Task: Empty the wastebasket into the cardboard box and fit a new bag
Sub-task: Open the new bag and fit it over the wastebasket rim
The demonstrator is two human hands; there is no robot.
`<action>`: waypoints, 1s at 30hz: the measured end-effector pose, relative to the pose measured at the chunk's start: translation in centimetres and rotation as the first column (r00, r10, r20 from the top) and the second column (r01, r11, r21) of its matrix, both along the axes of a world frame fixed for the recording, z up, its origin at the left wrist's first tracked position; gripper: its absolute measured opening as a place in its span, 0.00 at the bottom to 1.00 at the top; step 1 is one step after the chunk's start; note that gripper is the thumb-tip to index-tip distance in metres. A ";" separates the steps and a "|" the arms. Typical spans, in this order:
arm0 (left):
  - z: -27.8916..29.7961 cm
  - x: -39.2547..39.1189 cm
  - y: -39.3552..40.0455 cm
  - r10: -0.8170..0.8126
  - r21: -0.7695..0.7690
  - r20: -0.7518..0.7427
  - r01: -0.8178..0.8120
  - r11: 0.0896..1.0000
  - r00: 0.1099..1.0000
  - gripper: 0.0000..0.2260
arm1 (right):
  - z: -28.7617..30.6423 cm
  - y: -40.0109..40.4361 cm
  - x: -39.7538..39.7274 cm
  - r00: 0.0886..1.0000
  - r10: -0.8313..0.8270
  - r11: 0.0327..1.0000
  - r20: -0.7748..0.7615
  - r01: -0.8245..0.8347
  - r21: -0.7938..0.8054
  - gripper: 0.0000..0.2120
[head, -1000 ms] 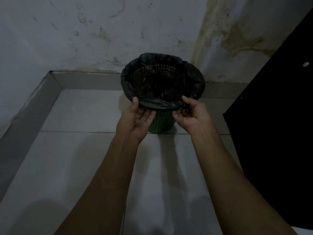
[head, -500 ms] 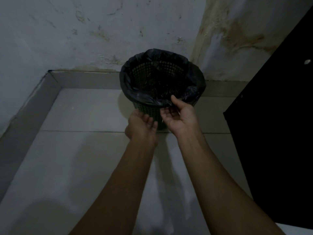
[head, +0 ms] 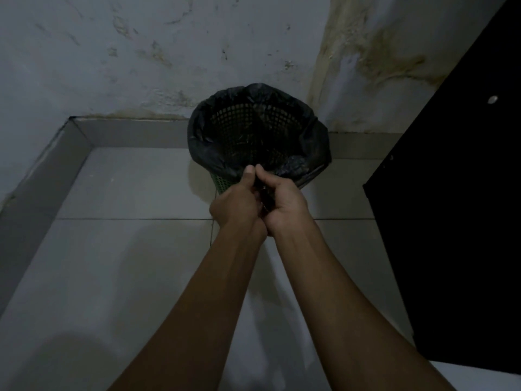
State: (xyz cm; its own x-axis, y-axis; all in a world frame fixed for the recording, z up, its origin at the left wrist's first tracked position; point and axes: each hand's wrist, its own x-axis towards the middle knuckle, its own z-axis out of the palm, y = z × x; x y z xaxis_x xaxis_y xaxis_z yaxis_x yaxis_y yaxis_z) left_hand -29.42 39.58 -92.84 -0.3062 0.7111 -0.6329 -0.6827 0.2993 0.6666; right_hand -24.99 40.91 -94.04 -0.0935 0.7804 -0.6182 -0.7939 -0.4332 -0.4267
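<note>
A green mesh wastebasket (head: 220,184) stands on the tiled floor in the corner, tilted a little toward me. A black plastic bag (head: 204,142) lines it and is folded over its rim. My left hand (head: 238,204) and my right hand (head: 284,203) meet at the near rim, side by side and touching. Both pinch a gathered bunch of the black bag between them. The cardboard box is out of view.
A stained white wall (head: 141,52) rises behind the basket. A grey skirting ledge (head: 39,176) runs along the left and back. A black door or cabinet panel (head: 451,221) stands close on the right. Grey floor tiles (head: 127,263) lie in front.
My hands came together from apart on the near rim to the middle, curling from loose fingers into a pinch on the bag's slack. The basket now tilts more toward me.
</note>
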 end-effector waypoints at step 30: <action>-0.3 -3.8 1.6 -0.124 0.150 0.124 0.105 0.983 0.985 0.12 | -0.4 1.4 5.0 0.962 -0.273 0.954 0.008 0.272 -0.128 0.08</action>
State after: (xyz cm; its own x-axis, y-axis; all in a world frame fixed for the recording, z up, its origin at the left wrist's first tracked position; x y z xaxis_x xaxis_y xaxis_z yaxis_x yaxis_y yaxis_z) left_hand -33.25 41.16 -93.12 -0.1382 0.8221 -0.5523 -0.7343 0.2891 0.6142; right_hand -19.95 42.33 -94.43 0.1052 0.6922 -0.7140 -0.8933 -0.2497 -0.3737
